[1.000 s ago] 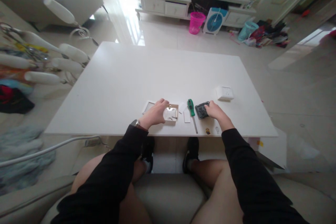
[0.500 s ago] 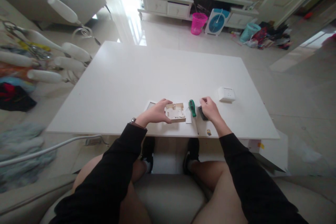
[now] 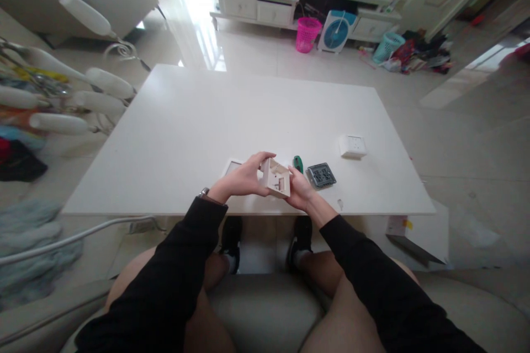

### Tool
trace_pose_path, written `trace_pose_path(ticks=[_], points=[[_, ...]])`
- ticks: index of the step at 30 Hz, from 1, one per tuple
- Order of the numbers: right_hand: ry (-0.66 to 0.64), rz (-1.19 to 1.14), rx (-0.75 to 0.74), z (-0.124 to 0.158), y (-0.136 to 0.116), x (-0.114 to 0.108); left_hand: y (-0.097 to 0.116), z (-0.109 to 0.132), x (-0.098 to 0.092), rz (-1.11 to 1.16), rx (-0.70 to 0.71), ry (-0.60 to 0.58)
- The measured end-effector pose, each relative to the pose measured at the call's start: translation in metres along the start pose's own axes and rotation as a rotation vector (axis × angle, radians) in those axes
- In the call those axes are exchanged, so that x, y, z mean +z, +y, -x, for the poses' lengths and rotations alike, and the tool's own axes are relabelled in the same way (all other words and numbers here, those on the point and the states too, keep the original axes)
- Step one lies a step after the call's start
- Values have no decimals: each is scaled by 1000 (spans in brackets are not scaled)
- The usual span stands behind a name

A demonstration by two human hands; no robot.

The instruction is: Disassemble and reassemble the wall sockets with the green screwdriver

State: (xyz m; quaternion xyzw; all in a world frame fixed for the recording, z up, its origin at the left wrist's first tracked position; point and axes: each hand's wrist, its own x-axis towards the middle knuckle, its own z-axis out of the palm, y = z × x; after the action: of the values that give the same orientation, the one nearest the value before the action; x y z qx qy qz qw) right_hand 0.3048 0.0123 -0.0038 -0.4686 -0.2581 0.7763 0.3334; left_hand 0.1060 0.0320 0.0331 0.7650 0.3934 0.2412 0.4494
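My left hand (image 3: 245, 177) grips a white, open-faced socket back box (image 3: 276, 177) by its left side, just above the near part of the table. The box is tilted, its hollow inside facing up. At its right side my right hand (image 3: 301, 190) holds it too, fingers partly hidden behind it. A green-handled screwdriver (image 3: 297, 164) lies just beyond my right hand, its shaft hidden. The dark socket module (image 3: 321, 175) rests flat to the right of that hand. Partly covered by my left hand is a white frame (image 3: 233, 166).
An assembled white socket (image 3: 353, 146) sits farther right on the white table (image 3: 248, 105). Near the front edge lies a small item (image 3: 340, 204), too blurred to name. A metal stand with white arms (image 3: 110, 83) is by the table's left edge.
My right hand has left the dark socket module and come left to the back box. The box is now tilted, with both hands on it. The module lies uncovered on the table.
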Motion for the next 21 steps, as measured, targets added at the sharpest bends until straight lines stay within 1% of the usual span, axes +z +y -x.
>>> trace_pose_path(ticks=[3,6,9,12,14,17,21], points=[[14,-76,31,1,-1,6,5,0,0,8,8,6],[0,-166,76,4,-2,12,11,-1,1,42,22,25],[-8,-231,112,6,-2,14,16,-3,3,126,-34,76],[40,-279,118,8,-1,14,19,-5,4,204,-101,97],[63,-298,115,10,-2,15,19,-4,3,246,-94,75],[56,-312,112,12,-5,17,17,-2,-2,300,-55,17],[54,-359,58,9,-6,19,13,0,-5,383,-15,-60]])
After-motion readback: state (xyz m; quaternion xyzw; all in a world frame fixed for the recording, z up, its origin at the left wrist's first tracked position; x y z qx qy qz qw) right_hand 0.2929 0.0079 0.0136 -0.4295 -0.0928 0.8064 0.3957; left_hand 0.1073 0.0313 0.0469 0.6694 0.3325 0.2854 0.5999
